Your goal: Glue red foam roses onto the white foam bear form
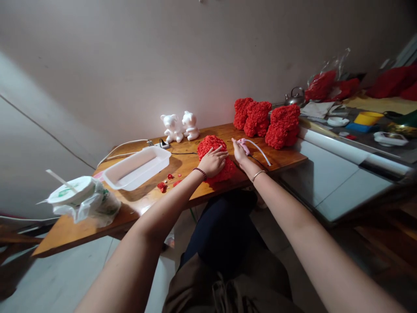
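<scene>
Left hand lies flat on the rose bear; right hand (beside it, unclenched) touches glue gun.

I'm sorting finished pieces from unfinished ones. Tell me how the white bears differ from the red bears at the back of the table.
The white bears are smooth and bare, while the red bears are covered in red rosettes. The white bears look smaller than the red bears. The white bears sit behind the white tray, and the red bears sit farther right. Both are bear-shaped figures.
</scene>
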The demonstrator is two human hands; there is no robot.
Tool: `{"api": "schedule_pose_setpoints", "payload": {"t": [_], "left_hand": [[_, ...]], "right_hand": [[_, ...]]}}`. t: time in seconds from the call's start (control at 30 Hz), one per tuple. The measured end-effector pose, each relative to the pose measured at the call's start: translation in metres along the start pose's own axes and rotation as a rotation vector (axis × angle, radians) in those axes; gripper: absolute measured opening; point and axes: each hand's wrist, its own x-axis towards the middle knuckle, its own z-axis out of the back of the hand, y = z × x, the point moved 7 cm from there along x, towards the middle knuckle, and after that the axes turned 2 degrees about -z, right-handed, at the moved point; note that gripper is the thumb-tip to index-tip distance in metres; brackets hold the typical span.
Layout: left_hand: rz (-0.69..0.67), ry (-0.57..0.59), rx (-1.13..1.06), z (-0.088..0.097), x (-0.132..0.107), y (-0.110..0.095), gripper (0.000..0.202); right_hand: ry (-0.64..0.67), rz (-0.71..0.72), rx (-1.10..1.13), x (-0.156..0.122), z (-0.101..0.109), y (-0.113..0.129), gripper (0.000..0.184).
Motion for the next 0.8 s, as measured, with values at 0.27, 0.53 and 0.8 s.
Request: {"api": "schedule_pose_setpoints", "payload": {"t": [0.27,0.53,0.8], "left_hand": [[0.299,-0.478,-0.368,0.017,-0.040,0.054,0.058],[0.282,-0.420,-0.404,-0.033,-0.075,0.056,0.060],[0.209,-0.547,-0.554,-0.052,-0.099,0.068,0.065]], "right_hand": [[0.134,0.134,0.087,-0.041,-0.027,0.006,0.072],[0.078,0.242,0.212,-0.050,-0.038,0.003,0.070],[0.043,0.355,0.185,-0.060,-0.055,0.016,0.059]]}}
